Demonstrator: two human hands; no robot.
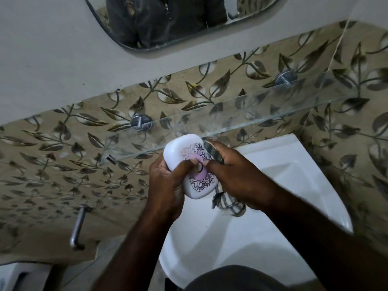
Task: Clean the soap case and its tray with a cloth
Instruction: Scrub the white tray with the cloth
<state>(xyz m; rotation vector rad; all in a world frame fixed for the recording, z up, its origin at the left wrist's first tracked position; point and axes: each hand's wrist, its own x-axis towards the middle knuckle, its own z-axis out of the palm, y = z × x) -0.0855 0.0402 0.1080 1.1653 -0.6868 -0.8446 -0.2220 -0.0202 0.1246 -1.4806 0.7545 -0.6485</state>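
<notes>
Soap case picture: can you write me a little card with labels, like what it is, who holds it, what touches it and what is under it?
thing: white oval plastic soap case, pink and black swirly pattern on top
held by: left hand, thumb across the top
cloth: dark checked cloth, gripped in the right hand, pressed against the case's right side
below: white ceramic sink
behind: clear glass shelf on a leaf-patterned tiled wall
tray: cannot tell it apart from the case

One camera on the head looks down, close over the sink [220, 244], facing the tiled wall [63, 175].
</notes>
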